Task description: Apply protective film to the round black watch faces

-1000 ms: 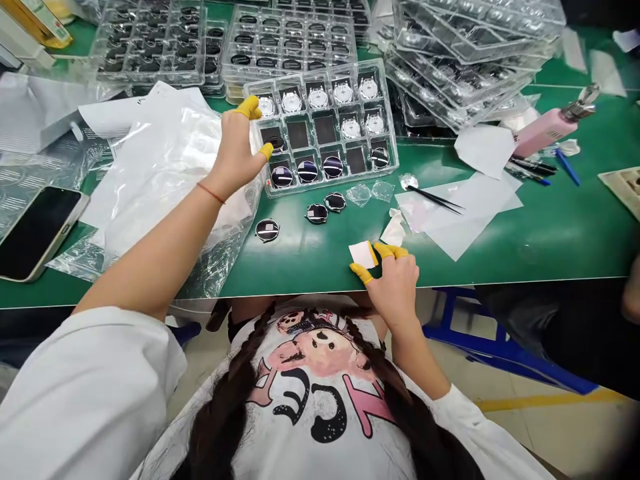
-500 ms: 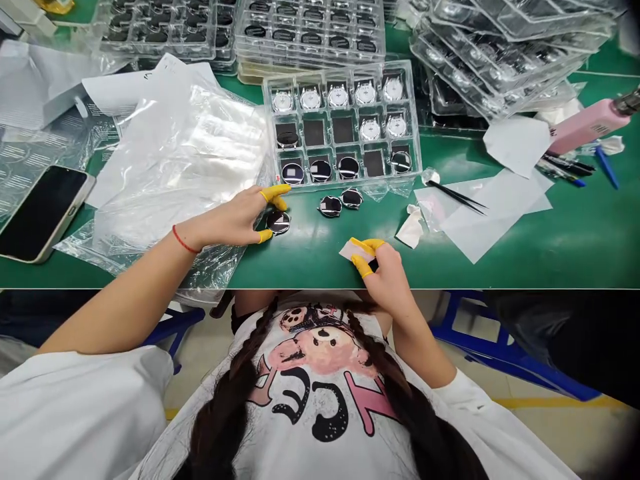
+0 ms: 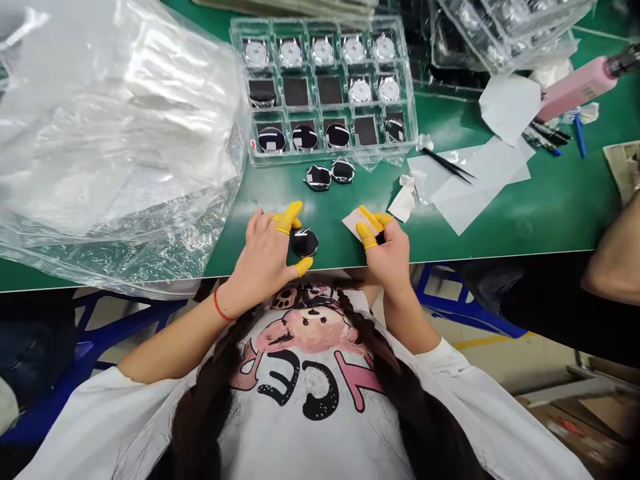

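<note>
Head view: black and pink T-shirt lettering (image 3: 300, 393) below left hand (image 3: 263, 257)

The green surface (image 3: 560, 213) carries a clear compartmented tray (image 3: 325, 90), a crumpled plastic bag (image 3: 110, 133), loose black discs (image 3: 318, 177), white paper sheets (image 3: 475, 190) and black tweezers (image 3: 447, 165).

Yellow finger cots (image 3: 290, 217), green bench (image 3: 550, 213), pink-printed white T-shirt (image 3: 310, 400)

A round black disc (image 3: 305, 243) with a glossy face and a small white patch lies flat, just beside the left hand's (image 3: 263, 257) thumb. The right hand (image 3: 387, 250) pinches a small white paper pad (image 3: 356, 223) between yellow-capped fingertips (image 3: 367, 235).
</note>
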Demonstrator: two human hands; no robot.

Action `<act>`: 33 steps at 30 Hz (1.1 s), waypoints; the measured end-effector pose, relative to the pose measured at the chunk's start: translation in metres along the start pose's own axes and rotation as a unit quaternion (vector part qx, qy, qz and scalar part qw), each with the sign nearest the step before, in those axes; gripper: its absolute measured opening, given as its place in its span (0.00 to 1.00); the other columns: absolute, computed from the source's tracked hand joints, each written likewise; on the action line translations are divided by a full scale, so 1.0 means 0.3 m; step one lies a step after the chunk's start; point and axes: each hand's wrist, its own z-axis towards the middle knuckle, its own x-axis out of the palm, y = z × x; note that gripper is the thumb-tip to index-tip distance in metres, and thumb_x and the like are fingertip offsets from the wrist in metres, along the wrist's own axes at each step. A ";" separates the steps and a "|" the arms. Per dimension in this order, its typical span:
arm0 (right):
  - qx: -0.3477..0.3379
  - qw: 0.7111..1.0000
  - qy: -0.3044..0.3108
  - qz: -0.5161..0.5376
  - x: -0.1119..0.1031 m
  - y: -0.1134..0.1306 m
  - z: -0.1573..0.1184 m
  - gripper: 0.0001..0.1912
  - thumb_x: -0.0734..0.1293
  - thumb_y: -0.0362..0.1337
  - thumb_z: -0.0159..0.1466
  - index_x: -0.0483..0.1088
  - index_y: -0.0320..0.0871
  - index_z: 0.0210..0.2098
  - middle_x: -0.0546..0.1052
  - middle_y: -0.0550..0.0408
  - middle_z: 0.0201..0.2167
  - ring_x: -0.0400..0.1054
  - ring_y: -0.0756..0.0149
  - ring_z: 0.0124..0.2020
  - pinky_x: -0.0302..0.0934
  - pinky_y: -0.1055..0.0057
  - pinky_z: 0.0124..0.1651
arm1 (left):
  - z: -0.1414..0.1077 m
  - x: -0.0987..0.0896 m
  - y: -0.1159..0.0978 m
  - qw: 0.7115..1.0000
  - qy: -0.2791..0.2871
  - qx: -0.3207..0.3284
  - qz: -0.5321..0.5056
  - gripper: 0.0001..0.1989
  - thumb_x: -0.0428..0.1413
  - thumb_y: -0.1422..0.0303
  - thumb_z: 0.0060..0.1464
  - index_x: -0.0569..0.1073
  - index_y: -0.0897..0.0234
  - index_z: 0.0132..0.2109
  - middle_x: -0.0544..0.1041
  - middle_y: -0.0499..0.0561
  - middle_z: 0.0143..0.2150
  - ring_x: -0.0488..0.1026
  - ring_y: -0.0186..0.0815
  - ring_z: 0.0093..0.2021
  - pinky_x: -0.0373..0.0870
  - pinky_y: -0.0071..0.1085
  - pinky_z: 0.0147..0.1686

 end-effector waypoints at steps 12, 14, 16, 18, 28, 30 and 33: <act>-0.241 0.965 0.087 -0.050 0.102 0.169 -0.085 0.11 0.60 0.44 0.72 0.67 0.46 0.37 0.75 0.55 0.31 0.67 0.62 0.35 0.60 0.60 0.46 | -0.017 0.010 0.013 1.000 -0.008 -0.008 -0.027 0.41 0.60 0.63 0.57 0.48 0.59 0.71 0.74 0.56 0.53 0.67 0.50 0.61 0.47 0.63 0.70; -0.231 0.967 0.070 -0.086 0.111 0.145 -0.066 0.12 0.59 0.45 0.72 0.66 0.46 0.36 0.74 0.54 0.30 0.67 0.61 0.35 0.59 0.60 0.45 | -0.018 0.011 0.015 0.999 -0.003 -0.007 -0.032 0.40 0.59 0.64 0.58 0.48 0.61 0.71 0.74 0.56 0.53 0.67 0.50 0.61 0.46 0.63 0.71; -0.200 0.972 0.048 -0.109 0.109 0.118 -0.035 0.12 0.59 0.45 0.71 0.64 0.47 0.35 0.73 0.53 0.29 0.65 0.60 0.33 0.59 0.59 0.44 | -0.018 0.010 0.016 0.999 -0.001 -0.011 -0.038 0.39 0.59 0.65 0.58 0.49 0.61 0.71 0.74 0.56 0.53 0.67 0.49 0.61 0.45 0.63 0.71; -0.170 0.978 0.048 -0.111 0.096 0.102 -0.005 0.13 0.60 0.47 0.70 0.64 0.47 0.33 0.72 0.54 0.28 0.64 0.60 0.32 0.58 0.57 0.44 | -0.016 0.008 0.017 0.999 0.001 -0.015 -0.044 0.39 0.58 0.65 0.59 0.48 0.60 0.71 0.75 0.55 0.52 0.67 0.49 0.61 0.45 0.64 0.71; -0.209 0.959 0.188 -0.036 0.060 0.174 0.012 0.20 0.59 0.52 0.72 0.66 0.46 0.31 0.71 0.58 0.26 0.64 0.64 0.32 0.59 0.59 0.47 | -0.008 0.006 0.025 0.998 0.001 0.004 -0.059 0.43 0.60 0.66 0.57 0.44 0.59 0.72 0.73 0.56 0.54 0.66 0.49 0.61 0.44 0.64 0.72; -0.209 0.960 0.179 -0.059 0.076 0.162 0.031 0.21 0.58 0.53 0.72 0.65 0.46 0.31 0.71 0.57 0.27 0.64 0.64 0.32 0.58 0.59 0.47 | -0.008 0.007 0.027 0.998 0.005 0.004 -0.057 0.43 0.60 0.66 0.57 0.45 0.60 0.72 0.73 0.57 0.54 0.65 0.50 0.62 0.43 0.64 0.72; -0.197 0.964 0.153 -0.088 0.094 0.134 0.067 0.20 0.58 0.53 0.72 0.65 0.46 0.32 0.72 0.55 0.29 0.65 0.62 0.34 0.58 0.58 0.47 | -0.007 0.007 0.027 0.999 0.010 0.004 -0.048 0.42 0.59 0.66 0.57 0.45 0.62 0.71 0.73 0.58 0.55 0.64 0.51 0.63 0.44 0.65 0.71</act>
